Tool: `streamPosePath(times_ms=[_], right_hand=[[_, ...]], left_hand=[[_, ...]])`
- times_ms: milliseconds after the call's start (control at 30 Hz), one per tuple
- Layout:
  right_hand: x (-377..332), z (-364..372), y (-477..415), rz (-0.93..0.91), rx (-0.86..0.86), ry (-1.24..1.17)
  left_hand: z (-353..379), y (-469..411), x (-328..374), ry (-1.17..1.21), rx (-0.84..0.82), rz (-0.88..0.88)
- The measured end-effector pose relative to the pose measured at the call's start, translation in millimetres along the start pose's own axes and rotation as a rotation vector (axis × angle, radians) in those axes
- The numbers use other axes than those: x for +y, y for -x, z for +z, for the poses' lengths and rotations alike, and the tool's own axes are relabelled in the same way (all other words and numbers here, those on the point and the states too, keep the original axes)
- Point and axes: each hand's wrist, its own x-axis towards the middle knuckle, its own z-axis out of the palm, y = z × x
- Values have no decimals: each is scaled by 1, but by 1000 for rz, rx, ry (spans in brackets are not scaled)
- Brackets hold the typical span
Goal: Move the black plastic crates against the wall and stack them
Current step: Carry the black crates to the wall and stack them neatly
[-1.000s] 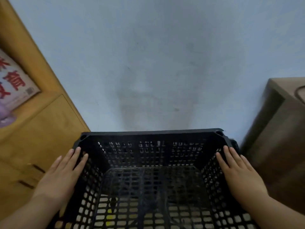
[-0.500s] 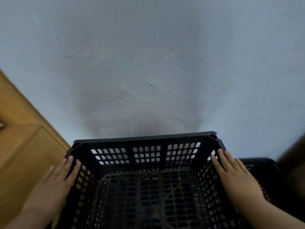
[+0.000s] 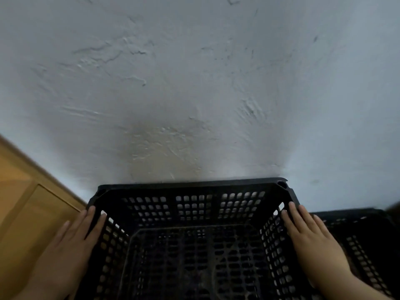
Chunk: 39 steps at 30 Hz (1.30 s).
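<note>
A black plastic crate (image 3: 192, 204) with perforated walls fills the lower middle of the head view, its far rim touching or nearly touching the pale wall (image 3: 194, 83). My left hand (image 3: 71, 241) lies flat over its left rim, fingers pointing at the wall. My right hand (image 3: 309, 237) rests the same way over the right rim. Both hands hold the crate by its sides. A second black crate (image 3: 363, 230) sits lower to the right, partly hidden behind my right hand. More crate mesh shows dimly through the held crate's floor.
A wooden cabinet (image 3: 26, 198) with a door panel stands close on the left, meeting the wall. The wall's plaster is rough and shadowed just above the crate. A dark edge of some furniture (image 3: 395, 207) shows at the far right.
The crate has moved closer to the wall and the view has shifted right and nearer. The cabinet and poster slid out to the left; the second crate on the right came into view.
</note>
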Motion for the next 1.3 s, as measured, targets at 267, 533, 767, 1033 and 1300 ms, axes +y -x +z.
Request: streamPosePath(times_ms=[267,533,767,1033,1300], right_hand=[[-10,13,4,-5,-52,46],[-15,17,4,23,-57,58],[-23,14,10,38,-57,67],[-29,17,6,83,-133,72],[-24,15,1,111,-149,58]], left_hand=[[29,-5,-5,-17,3,10],[50,-9,-11,3,-1,1],[63,-10,-21,133,-3,-5],[81,-15,-25,286,37,-60],[87,-19,-20,295,61,-112]])
